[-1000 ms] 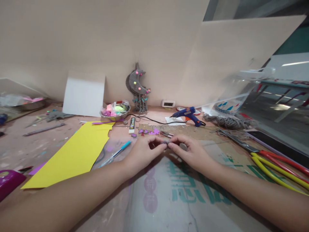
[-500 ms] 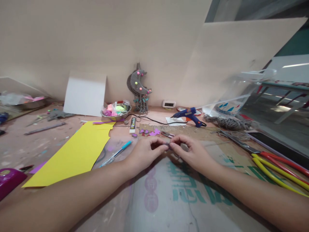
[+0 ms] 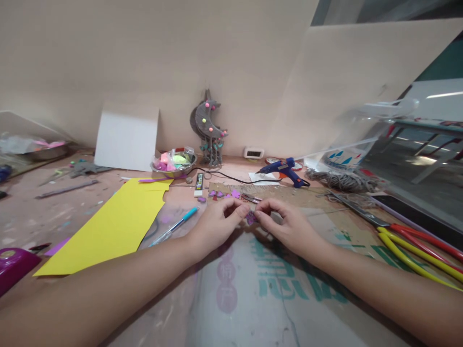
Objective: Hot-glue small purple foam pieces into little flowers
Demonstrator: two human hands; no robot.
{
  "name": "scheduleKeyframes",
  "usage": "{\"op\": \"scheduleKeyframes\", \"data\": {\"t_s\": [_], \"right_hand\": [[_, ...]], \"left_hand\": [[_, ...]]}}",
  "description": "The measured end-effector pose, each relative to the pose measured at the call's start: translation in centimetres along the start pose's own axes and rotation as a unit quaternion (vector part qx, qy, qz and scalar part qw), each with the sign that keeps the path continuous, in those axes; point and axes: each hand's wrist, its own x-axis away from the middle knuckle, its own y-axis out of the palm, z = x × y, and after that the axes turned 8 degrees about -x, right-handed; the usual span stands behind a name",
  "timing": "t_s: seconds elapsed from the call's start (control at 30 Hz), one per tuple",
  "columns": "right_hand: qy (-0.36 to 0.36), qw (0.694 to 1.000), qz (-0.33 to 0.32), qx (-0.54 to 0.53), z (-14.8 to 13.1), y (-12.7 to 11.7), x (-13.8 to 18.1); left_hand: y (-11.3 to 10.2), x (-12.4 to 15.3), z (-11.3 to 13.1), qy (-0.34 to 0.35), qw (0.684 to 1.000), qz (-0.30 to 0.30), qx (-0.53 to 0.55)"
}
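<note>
Between my fingertips is a small purple cut-out piece [image 3: 251,218], dark-edged and perhaps flower-shaped. My left hand [image 3: 219,221] pinches it from the left with thumb and forefinger. From the other side my right hand [image 3: 287,221] is closed in a pinch at its edge. A thin grey strand seems to hang by the right fingers, too blurred to follow. Just beyond my hands lie purple flower shapes [image 3: 236,193], small purple hearts [image 3: 220,193] and a pair of small metal-tipped snips or pliers [image 3: 251,198].
Left are yellow paper [image 3: 108,226], a blue pen [image 3: 175,226] and a magenta tool [image 3: 16,270]. Behind stand a bowl of clay packets [image 3: 173,166], a moon ornament [image 3: 208,123] and a blue glue gun [image 3: 282,168]. Right are grey cord [image 3: 340,180], large scissors [image 3: 383,224] and a phone [image 3: 419,219].
The purple piece has turned and shows more of its face below my fingertips. Both hands stay in nearly the same place; the view has shifted slightly.
</note>
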Motion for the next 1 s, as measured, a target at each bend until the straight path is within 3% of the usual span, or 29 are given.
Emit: {"op": "scheduleKeyframes", "data": {"t_s": [0.63,1.0], "right_hand": [[-0.002,1.0,0.003,0.011,0.23,-0.14,0.02],[0.012,1.0,-0.001,0.022,0.02,-0.05,-0.02]], "left_hand": [[0.16,0.23,0.67,-0.009,0.998,-0.015,-0.054],[-0.01,0.1,0.19,0.012,0.999,-0.018,-0.027]]}}
